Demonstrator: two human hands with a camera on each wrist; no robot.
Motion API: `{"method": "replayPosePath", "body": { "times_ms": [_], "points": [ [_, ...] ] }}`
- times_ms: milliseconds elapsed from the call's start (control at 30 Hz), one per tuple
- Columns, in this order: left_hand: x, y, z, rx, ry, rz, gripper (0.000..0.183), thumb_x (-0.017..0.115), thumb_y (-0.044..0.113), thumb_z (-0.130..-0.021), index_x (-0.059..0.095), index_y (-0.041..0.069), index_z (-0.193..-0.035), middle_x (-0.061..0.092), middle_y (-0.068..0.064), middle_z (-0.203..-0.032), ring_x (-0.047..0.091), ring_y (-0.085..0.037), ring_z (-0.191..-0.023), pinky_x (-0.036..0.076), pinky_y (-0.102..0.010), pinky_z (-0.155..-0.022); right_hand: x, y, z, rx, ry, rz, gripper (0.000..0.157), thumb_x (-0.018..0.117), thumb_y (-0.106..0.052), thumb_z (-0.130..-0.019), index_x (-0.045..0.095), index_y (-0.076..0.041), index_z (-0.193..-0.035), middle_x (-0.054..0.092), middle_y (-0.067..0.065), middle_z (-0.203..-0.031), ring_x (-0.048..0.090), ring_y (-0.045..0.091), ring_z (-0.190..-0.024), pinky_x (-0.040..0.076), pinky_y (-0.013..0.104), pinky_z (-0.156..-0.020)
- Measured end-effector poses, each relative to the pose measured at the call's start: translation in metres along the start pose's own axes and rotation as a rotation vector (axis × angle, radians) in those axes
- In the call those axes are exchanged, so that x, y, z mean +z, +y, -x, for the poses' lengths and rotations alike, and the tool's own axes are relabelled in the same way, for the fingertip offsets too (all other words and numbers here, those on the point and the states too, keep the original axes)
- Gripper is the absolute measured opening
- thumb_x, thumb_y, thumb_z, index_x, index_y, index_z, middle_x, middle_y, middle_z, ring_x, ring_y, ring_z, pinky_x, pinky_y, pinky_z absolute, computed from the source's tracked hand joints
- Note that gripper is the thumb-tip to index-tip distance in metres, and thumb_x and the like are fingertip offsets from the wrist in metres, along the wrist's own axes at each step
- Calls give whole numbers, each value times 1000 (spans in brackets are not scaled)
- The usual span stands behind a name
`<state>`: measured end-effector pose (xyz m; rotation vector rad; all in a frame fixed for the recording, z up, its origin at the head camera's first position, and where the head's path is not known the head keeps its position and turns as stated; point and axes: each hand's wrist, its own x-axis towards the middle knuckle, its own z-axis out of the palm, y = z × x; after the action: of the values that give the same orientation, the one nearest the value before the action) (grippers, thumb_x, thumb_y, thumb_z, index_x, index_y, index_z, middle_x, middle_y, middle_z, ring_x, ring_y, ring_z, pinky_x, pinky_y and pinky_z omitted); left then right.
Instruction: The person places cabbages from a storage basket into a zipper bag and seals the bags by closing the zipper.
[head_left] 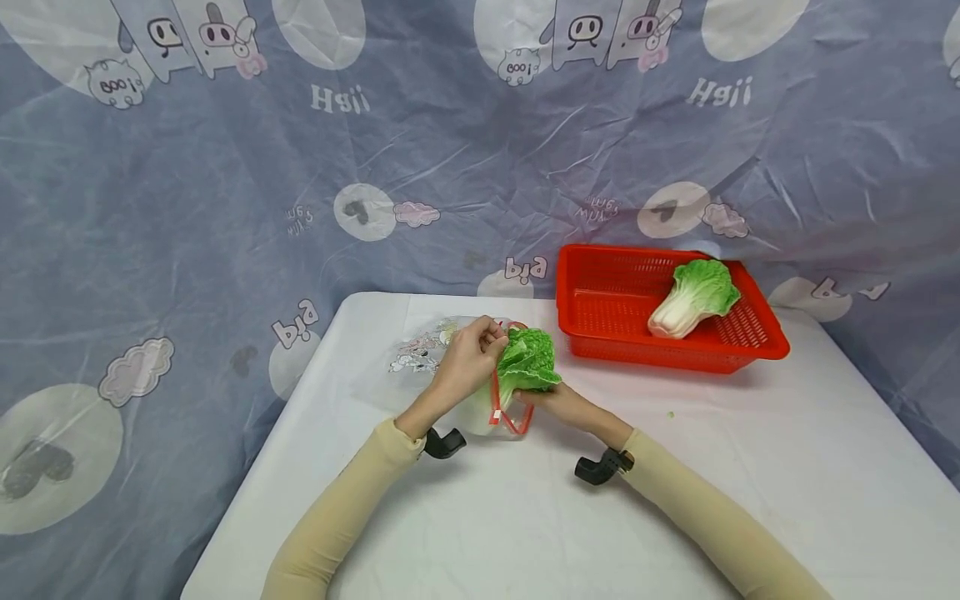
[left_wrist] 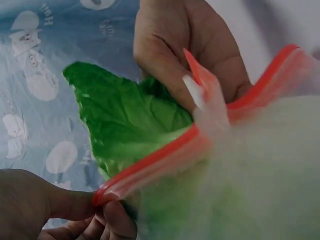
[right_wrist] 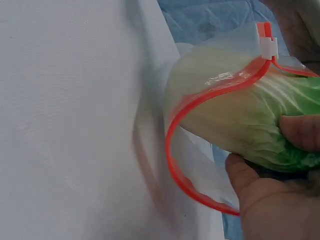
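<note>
A leafy Chinese cabbage (head_left: 531, 354) lies base-first partway inside a clear zip bag (right_wrist: 212, 87) with a red zip edge and a white slider (right_wrist: 269, 48). Its green leaves stick out past the bag's mouth. My left hand (head_left: 468, 360) pinches the red edge between thumb and fingers, as the left wrist view shows close up. With thumb on one side and fingers underneath, my right hand (right_wrist: 280, 200) grips the cabbage by its leafy part at the mouth. Through the film the pale stem end shows.
At the back right of the white table (head_left: 465, 533) stands a red plastic basket (head_left: 637, 352) with another Chinese cabbage (head_left: 697, 296) in it. Printed figures show on the flattened part of the bag. A small green scrap (head_left: 671, 414) lies right of the hands. A patterned curtain (head_left: 420, 142) hangs behind.
</note>
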<state>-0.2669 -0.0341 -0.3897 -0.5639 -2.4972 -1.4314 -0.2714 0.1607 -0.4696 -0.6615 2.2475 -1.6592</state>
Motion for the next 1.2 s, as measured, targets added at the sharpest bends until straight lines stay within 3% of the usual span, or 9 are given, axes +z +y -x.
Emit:
{"method": "replayPosePath", "body": {
  "times_ms": [200,367,500,667,800,933,1067,1200],
  "points": [
    [2,8,3,71,-26,-34,4,61,11,-94,63,9,-91,62,-1,-76,56,-9,-65,47,-21,-60,8,-7,-9,17,-102,24,67,55,-21,-98,20,-5,-152,37,14,-151,43,29,-132,39,47,-109],
    [3,11,5,98,-33,-52,4,60,9,-94,63,8,-91,61,0,-74,53,-8,-63,45,-20,-58,8,-12,-12,36,-153,-71,58,48,-11,-98,24,-4,-151,42,15,-146,54,22,-119,46,47,-103],
    [3,11,7,119,-67,-68,5,61,9,-94,65,9,-93,63,-2,-74,52,-9,-62,43,-20,-56,8,-16,-12,83,-125,-52,58,48,-9,-95,27,-4,-148,48,15,-137,56,16,-108,47,49,-99],
    [4,10,8,181,-107,-104,9,62,10,-94,69,8,-98,71,-2,-92,60,-9,-77,49,-23,-69,10,-21,-11,130,-107,-41,48,48,-13,-95,38,-1,-140,57,13,-122,63,18,-97,51,50,-93],
    [7,14,11,219,-161,-65,13,63,12,-93,71,7,-103,73,-5,-98,63,-11,-83,51,-24,-74,12,-19,-10,189,-90,-55,33,44,-14,-95,52,3,-121,64,9,-101,67,21,-85,55,47,-85],
    [10,20,15,232,-200,-55,13,64,12,-93,71,7,-101,73,-5,-97,63,-11,-78,50,-20,-70,15,-16,-11,256,-4,6,29,44,-16,-95,60,6,-105,69,9,-83,70,20,-74,59,41,-73],
    [9,21,15,184,-144,-61,11,65,13,-92,71,5,-96,72,-9,-86,59,-10,-69,48,-19,-64,18,-20,-10,309,60,78,28,50,-18,-93,66,5,-95,72,14,-76,72,24,-68,59,38,-68],
    [2,18,13,160,-72,-76,8,66,13,-92,70,6,-93,71,-9,-80,58,-9,-67,47,-20,-62,12,-35,-1,261,43,221,35,60,-30,-93,70,3,-87,72,13,-71,71,23,-65,59,34,-64]
  ]
}}
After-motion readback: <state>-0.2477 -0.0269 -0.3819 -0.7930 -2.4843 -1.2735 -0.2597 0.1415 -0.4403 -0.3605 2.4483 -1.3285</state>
